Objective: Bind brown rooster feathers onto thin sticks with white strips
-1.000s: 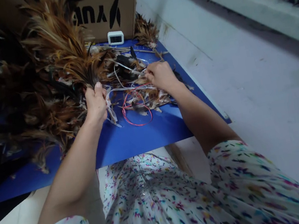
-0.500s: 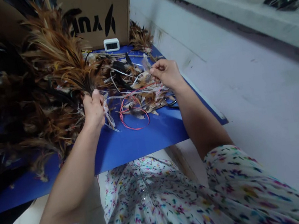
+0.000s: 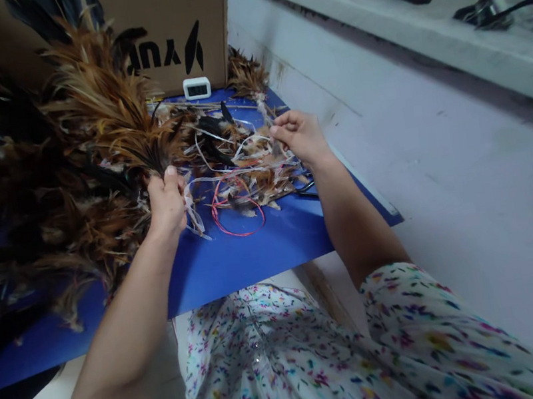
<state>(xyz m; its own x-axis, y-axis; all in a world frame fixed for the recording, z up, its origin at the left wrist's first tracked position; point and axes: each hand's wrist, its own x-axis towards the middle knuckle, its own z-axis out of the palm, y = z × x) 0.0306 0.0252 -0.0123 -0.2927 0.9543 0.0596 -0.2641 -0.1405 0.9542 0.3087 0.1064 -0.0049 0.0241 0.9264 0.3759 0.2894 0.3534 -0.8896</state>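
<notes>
My left hand [image 3: 167, 202] is closed around the base of a large feather bundle [image 3: 116, 112], brown and orange with long black feathers at its top. A pale, thin strip [image 3: 222, 177] runs from beside that hand toward the right, and loose ends of it hang below the fingers. On the right, my right hand [image 3: 300, 139] is pinched, thumb against fingers. Pale wispy material [image 3: 263, 111] shows at its fingertips; its kind is unclear. Between the hands lie a coil of red string [image 3: 240, 234] and a pile of small loose feathers [image 3: 264, 183].
More dark and brown feathers [image 3: 75, 236] cover the left of the blue table [image 3: 250, 259]. Behind stand a cardboard box [image 3: 210, 6], a small white digital clock [image 3: 197, 89] and another feather bunch [image 3: 247, 74]. A wall [image 3: 443, 165] with a ledge [image 3: 368, 8] borders the right.
The view has shifted slightly. My right hand stays pinched in nearly the same place, and my left hand keeps its hold on the feather bundle.
</notes>
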